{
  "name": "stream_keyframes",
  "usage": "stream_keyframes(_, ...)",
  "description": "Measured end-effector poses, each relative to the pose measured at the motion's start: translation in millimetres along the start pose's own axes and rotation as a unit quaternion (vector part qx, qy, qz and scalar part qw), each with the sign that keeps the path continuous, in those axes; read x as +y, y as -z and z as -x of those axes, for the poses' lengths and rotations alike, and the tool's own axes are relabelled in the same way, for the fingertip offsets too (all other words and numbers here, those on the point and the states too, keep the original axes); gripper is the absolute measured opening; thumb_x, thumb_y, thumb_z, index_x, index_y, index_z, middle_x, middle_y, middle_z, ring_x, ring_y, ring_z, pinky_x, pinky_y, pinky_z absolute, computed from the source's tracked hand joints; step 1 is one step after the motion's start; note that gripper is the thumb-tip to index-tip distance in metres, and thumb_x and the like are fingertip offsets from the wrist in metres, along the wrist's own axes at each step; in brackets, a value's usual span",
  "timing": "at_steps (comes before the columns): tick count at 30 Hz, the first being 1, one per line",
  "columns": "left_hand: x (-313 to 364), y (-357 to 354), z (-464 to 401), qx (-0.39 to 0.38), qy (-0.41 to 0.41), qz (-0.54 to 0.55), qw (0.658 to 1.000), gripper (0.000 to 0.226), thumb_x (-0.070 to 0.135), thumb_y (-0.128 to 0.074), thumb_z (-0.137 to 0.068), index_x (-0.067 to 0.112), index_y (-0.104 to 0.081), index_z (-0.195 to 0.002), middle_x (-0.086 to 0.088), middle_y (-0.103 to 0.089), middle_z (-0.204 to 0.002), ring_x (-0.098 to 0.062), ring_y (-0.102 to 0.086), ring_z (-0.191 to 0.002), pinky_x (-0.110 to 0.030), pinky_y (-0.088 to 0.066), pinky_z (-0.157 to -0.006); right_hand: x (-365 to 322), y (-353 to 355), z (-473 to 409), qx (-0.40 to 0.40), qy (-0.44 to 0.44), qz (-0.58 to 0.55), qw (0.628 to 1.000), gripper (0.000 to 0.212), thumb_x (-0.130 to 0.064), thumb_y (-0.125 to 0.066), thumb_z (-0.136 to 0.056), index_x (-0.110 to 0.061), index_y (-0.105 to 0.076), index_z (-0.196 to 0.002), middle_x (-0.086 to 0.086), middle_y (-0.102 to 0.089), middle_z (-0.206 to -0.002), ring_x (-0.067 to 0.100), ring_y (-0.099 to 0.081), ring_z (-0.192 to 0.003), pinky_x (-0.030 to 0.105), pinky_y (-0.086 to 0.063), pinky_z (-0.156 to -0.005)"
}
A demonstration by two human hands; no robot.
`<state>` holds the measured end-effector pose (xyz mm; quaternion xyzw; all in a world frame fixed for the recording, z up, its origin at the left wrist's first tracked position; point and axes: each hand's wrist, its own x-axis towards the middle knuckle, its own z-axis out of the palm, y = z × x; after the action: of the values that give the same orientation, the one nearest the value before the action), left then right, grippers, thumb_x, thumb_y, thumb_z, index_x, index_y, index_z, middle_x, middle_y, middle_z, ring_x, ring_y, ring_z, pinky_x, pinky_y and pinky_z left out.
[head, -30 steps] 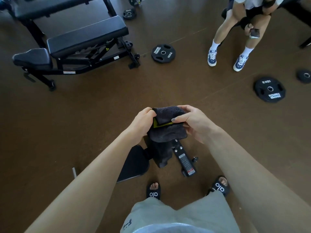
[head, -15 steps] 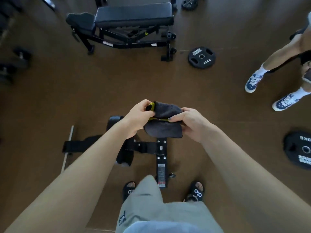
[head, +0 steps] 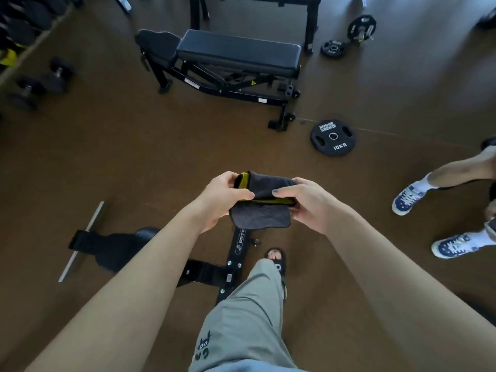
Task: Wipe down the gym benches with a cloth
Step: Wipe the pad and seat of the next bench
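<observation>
Three weight benches stand about: one padded bench (head: 239,53) mid-floor, a second bench (head: 268,0) behind it, and a low frame (head: 236,253) underfoot. Three weight plates (head: 333,137) lie on the floor, and two dumbbells (head: 57,75) sit left. One cloth (head: 264,200), two hands.

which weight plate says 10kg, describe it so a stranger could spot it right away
Start at the black padded bench standing on the brown floor ahead of the person. Just past its right foot, a black weight plate lies flat and alone. Unlike the smaller plates farther back, it is larger and carries white lettering reading 10KG.
</observation>
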<state>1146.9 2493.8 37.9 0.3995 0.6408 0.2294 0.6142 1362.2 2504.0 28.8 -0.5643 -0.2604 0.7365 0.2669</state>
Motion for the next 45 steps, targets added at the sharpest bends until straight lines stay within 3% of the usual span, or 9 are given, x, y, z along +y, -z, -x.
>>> stream_keyframes(3, 38.1, -3.9, -67.2, -0.031, -0.005, 0.001, 1.0, 0.035, 0.0, -0.071, -0.091, 0.018, -0.064, -0.12, -0.007, -0.071, -0.118, -0.025, -0.069, -0.111, -0.045, -0.059, -0.096, -42.3, 27.0, -54.6, 0.038, 0.015, 0.003, 0.999, 0.035, 0.007, -0.072, -0.081, -0.005, -0.064, -0.113, 0.021, -0.067, -0.124, 0.034, -0.066, -0.117, 0.048, -0.058, -0.096)
stream_keyframes(6, 79.3, -4.8, -147.9, -0.042, -0.033, -0.012, 0.998, 0.031, 0.0, -0.069, -0.091, 0.018, -0.064, -0.115, -0.01, -0.071, -0.114, -0.025, -0.07, -0.104, -0.037, -0.059, -0.08, -95.1, 50.7, -114.9, 0.055, 0.026, 0.003, 0.998, 0.036, 0.014, -0.067, -0.083, 0.001, -0.062, -0.116, 0.027, -0.066, -0.124, 0.039, -0.065, -0.117, 0.051, -0.056, -0.097)
stream_keyframes(13, 186.7, 21.8, -259.3, -0.017, -0.054, -0.041, 0.998, 0.016, 0.005, -0.066, -0.095, 0.015, -0.059, -0.107, -0.008, -0.072, -0.1, -0.017, -0.068, -0.088, -0.027, -0.053, -0.069, -226.4, 68.2, -212.4, -0.025, 0.028, -0.001, 0.999, 0.049, 0.019, -0.062, -0.081, 0.004, -0.063, -0.127, 0.022, -0.071, -0.123, 0.035, -0.068, -0.118, 0.048, -0.052, -0.106)
stream_keyframes(19, 267.7, 45.9, -333.7, -0.01, -0.023, -0.002, 1.0, 0.036, 0.013, -0.077, -0.088, 0.023, -0.059, -0.118, -0.006, -0.07, -0.117, -0.024, -0.07, -0.11, -0.045, -0.061, -0.092, -326.9, 71.4, -284.8, -0.027, 0.033, 0.016, 0.999, 0.04, 0.015, -0.064, -0.084, 0.006, -0.065, -0.123, 0.031, -0.066, -0.125, 0.04, -0.067, -0.117, 0.051, -0.05, -0.107)
stream_keyframes(23, 311.7, 52.3, -388.0, 0.007, -0.04, -0.061, 0.997, 0.043, 0.003, -0.078, -0.079, 0.023, -0.057, -0.11, -0.008, -0.068, -0.113, -0.025, -0.067, -0.107, -0.041, -0.061, -0.083, -371.3, 86.6, -342.2, -0.059, 0.005, -0.005, 0.998, 0.043, 0.011, -0.063, -0.086, 0.003, -0.063, -0.128, 0.027, -0.066, -0.129, 0.037, -0.066, -0.12, 0.049, -0.049, -0.11)
stream_keyframes(30, 382.3, 55.0, -492.7, 0.05, -0.05, -0.098, 0.993, 0.038, -0.001, -0.075, -0.082, 0.022, -0.057, -0.105, -0.006, -0.068, -0.108, -0.021, -0.067, -0.103, -0.03, -0.057, -0.076, -447.7, 113.1, -438.5, -0.098, -0.05, -0.021, 0.994, 0.018, 0.009, -0.054, -0.096, -0.004, -0.062, -0.106, 0.011, -0.069, -0.1, 0.019, -0.07, -0.087, 0.029, -0.06, -0.077)
stream_keyframes(35, 415.8, 69.9, -559.8, 0.061, -0.034, -0.101, 0.992, 0.034, -0.002, -0.074, -0.081, 0.019, -0.057, -0.102, -0.008, -0.068, -0.104, -0.026, -0.068, -0.1, -0.04, -0.062, -0.081, -490.1, 120.3, -492.8, -0.088, -0.047, -0.052, 0.994, 0.046, 0.008, -0.06, -0.094, -0.008, -0.056, -0.137, 0.022, -0.065, -0.132, 0.034, -0.065, -0.121, 0.042, -0.06, -0.089)
stream_keyframes(37, 424.1, 78.7, -589.1, 0.066, -0.035, -0.104, 0.992, 0.031, -0.003, -0.073, -0.081, 0.018, -0.057, -0.097, -0.006, -0.067, -0.098, -0.024, -0.067, -0.096, -0.038, -0.061, -0.078, -505.8, 118.2, -513.6, -0.11, -0.059, -0.054, 0.991, 0.051, 0.003, -0.064, -0.095, -0.02, -0.056, -0.139, 0.014, -0.066, -0.134, 0.03, -0.065, -0.123, 0.042, -0.057, -0.092)
stream_keyframes(45, 443.1, 122.1, -727.7, 0.005, -0.023, -0.098, 0.995, 0.035, 0.006, -0.078, -0.084, 0.02, -0.061, -0.111, -0.004, -0.07, -0.107, -0.021, -0.069, -0.104, -0.036, -0.061, -0.086, -539.3, 106.1, -622.0, 0.036, -0.02, -0.052, 0.998, 0.034, -0.004, -0.06, -0.1, -0.011, -0.06, -0.133, 0.017, -0.068, -0.127, 0.029, -0.065, -0.119, 0.036, -0.055, -0.086)
